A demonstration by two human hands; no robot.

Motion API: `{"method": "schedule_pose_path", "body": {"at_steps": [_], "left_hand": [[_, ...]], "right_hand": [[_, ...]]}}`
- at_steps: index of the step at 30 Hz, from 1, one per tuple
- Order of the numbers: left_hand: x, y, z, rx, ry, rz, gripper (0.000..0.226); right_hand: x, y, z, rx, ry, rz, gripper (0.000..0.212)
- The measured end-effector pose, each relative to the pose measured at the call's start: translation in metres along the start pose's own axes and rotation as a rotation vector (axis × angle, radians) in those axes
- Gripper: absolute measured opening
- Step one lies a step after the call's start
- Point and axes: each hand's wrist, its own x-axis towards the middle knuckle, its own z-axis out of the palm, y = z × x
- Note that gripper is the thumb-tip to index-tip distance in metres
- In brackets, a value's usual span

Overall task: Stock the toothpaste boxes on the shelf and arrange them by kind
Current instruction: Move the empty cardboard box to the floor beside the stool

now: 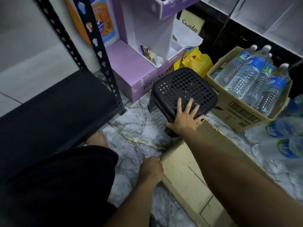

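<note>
While gripping the carton [185, 169] by its long left edge with curled left hand [151, 169], presses right hand [183, 117], fingers splayed flat, on the stool [180, 86] at its far corner; shelf [57, 104] leftward.

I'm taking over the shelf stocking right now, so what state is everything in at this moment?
Left hand grips the edge of the cardboard box on the floor.
Right hand rests with spread fingers on the tilted black stool.
No toothpaste boxes are in view, on the shelf or elsewhere; the cardboard box's contents are hidden.
Done: nothing visibly stocked.
Left: all the stocking, then arranging by kind.
</note>
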Motion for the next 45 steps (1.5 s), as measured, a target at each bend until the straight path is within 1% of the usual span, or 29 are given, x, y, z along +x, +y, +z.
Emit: {"method": "schedule_pose_path", "body": {"at_steps": [3,6,10,14,16,18,21,22,26,28,30,33,36,39,45], "left_hand": [[0.0,0.001,-0.001,0.01,-0.014,-0.006,0.041],[-0.002,0.002,-0.003,0.04,-0.016,0.012,0.038],[-0.004,0.005,-0.005,0.034,-0.012,0.013,0.037],[-0.006,0.006,-0.006,0.001,-0.006,0.007,0.038],[-0.007,0.008,-0.006,-0.008,-0.008,-0.011,0.038],[-0.009,0.009,-0.007,-0.003,-0.007,-0.02,0.038],[-0.01,0.009,-0.01,0.03,-0.01,0.005,0.039],[-0.011,0.008,-0.011,0.03,-0.011,0.01,0.04],[-0.011,0.005,-0.011,-0.011,-0.018,-0.009,0.039],[-0.006,0.006,-0.01,-0.012,-0.014,-0.024,0.038],[-0.004,0.008,-0.009,-0.002,-0.013,-0.036,0.038],[-0.003,0.012,-0.007,0.02,-0.006,-0.067,0.04],[-0.001,0.012,-0.006,0.013,0.0,-0.087,0.041],[0.001,0.01,-0.004,0.004,-0.009,-0.073,0.04],[0.005,0.006,-0.003,-0.03,-0.048,-0.086,0.037]], "right_hand": [[0.009,-0.008,0.005,0.037,0.02,0.032,0.136],[0.017,-0.012,0.016,0.005,0.044,0.057,0.136],[0.021,-0.015,0.026,-0.031,0.097,0.082,0.122],[0.02,-0.015,0.026,-0.086,0.099,0.043,0.109],[0.019,-0.018,0.023,-0.095,0.109,0.029,0.106],[0.02,-0.024,0.021,-0.089,0.11,0.016,0.11],[0.026,-0.035,0.022,-0.101,0.117,0.028,0.124],[0.028,-0.037,0.023,-0.106,0.123,0.037,0.126],[0.035,-0.032,0.029,-0.139,0.177,0.039,0.114],[0.037,-0.028,0.025,-0.168,0.178,0.033,0.111],[0.038,-0.024,0.017,-0.17,0.182,0.0,0.107],[0.038,-0.018,-0.002,-0.152,0.231,-0.085,0.1],[0.035,-0.013,-0.027,-0.097,0.28,-0.162,0.099],[0.029,-0.009,-0.05,-0.01,0.335,-0.202,0.097],[0.001,0.0,-0.083,0.039,0.514,-0.305,0.092]]}}
